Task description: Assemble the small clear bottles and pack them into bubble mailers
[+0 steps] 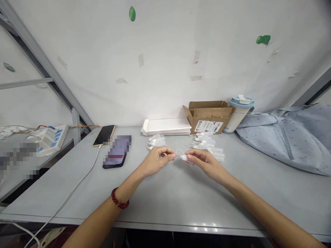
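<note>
Over the middle of the grey table [165, 203], my right hand [203, 161] pinches a small white plastic tube with a pointed end [183, 157]. A thin white cord [180, 150] loops up from that end. My left hand [159, 160] is closed, thumb against fingertips, on the wire-like end of the cord. Most of the tube is hidden behind my right fingers. Behind my right hand lie several similar translucent tubes with cords [204, 141]. A smaller group of them [156, 140] rests behind my left hand.
Against the wall stand a stack of white flat packs [167, 126], an open cardboard box [209, 117] and a blue-lidded cup [238, 115]. A pale blue cloth bag [284, 137] lies right. Two phones [103, 135] [117, 151], a charging cable [77, 187] and a power strip [55, 139] are left.
</note>
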Demonstrator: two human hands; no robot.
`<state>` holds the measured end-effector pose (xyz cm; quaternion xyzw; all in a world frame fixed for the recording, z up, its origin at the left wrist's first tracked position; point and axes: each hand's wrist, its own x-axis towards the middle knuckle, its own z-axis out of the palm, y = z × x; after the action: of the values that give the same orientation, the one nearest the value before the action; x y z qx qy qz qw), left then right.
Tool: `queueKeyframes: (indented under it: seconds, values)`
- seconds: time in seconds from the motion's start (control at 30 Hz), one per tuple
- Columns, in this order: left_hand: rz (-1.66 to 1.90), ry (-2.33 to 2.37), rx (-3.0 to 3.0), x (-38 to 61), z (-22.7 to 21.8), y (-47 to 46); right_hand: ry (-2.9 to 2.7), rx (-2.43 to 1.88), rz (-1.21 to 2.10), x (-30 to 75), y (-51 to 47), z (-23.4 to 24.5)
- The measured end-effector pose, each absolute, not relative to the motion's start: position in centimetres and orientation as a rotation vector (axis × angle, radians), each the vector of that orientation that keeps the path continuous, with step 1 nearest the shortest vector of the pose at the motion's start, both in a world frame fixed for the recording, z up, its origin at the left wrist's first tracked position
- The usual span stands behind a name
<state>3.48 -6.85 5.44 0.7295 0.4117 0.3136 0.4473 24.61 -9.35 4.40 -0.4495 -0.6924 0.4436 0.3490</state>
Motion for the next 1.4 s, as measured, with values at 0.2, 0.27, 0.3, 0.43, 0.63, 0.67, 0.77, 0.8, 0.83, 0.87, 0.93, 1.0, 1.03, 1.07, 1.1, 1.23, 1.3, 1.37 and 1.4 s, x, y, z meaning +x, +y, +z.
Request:
queueKeyframes:
  seconds: [0.2,0.27,0.3,0.43,0.63,0.67,0.77,0.8,0.83,0.87,0.93,1.0,1.03,1.07,1.1,1.23,1.3,1.37,1.4]
  values:
    - [0.767,1.007,1.748,3.4,5.5,-6.8,-1.795,-1.161,1.155,24.6,-9.4,4.4]
    - [0.766,1.015,1.729,3.4,5.4,-6.8,-1.795,-1.151,1.162,24.6,-9.4,4.4]
    - [0.766,1.015,1.724,3.4,5.4,-6.8,-1.796,-1.147,1.164,24.6,-9.4,4.4]
    - [0.763,1.000,1.724,3.4,5.4,-6.7,-1.800,-1.153,1.156,24.6,-9.5,4.5]
    - [0.763,1.013,1.770,3.5,5.6,-6.8,-1.818,-1.175,1.120,24.4,-9.5,4.4]
    - [0.768,1.015,1.780,3.5,5.6,-6.9,-1.823,-1.183,1.107,24.4,-9.5,4.3]
    - [0.783,1.030,1.823,3.6,5.4,-6.9,-1.810,-1.198,1.068,24.3,-9.5,3.8]
    - [0.786,1.037,1.841,3.6,5.4,-7.0,-1.797,-1.200,1.063,24.3,-9.5,3.6]
    - [0.788,1.046,1.857,3.7,5.3,-7.0,-1.784,-1.200,1.062,24.2,-9.5,3.4]
    - [0.788,1.052,1.871,3.8,5.2,-7.0,-1.772,-1.200,1.065,24.2,-9.5,3.2]
    - [0.788,1.061,1.889,3.9,5.0,-7.1,-1.755,-1.204,1.076,24.0,-9.7,2.9]
    - [0.791,1.062,1.902,3.9,4.9,-7.1,-1.741,-1.213,1.086,23.9,-9.8,2.8]
    - [0.795,1.060,1.907,4.0,4.8,-7.1,-1.733,-1.213,1.092,23.8,-9.9,2.8]
    - [0.799,1.059,1.910,4.0,4.7,-7.1,-1.726,-1.212,1.097,23.7,-9.9,2.8]
    - [0.804,1.057,1.910,4.0,4.6,-7.2,-1.717,-1.209,1.100,23.7,-10.0,2.8]
    - [0.835,1.039,1.890,4.1,4.4,-7.3,-1.685,-1.195,1.097,23.5,-10.2,2.9]
    - [0.846,1.030,1.881,4.2,4.4,-7.4,-1.680,-1.191,1.099,23.4,-10.3,2.9]
    - [0.849,1.025,1.873,4.2,4.3,-7.4,-1.680,-1.195,1.097,23.3,-10.4,3.0]
    - [0.850,1.022,1.870,4.3,4.3,-7.4,-1.679,-1.198,1.092,23.3,-10.5,3.0]
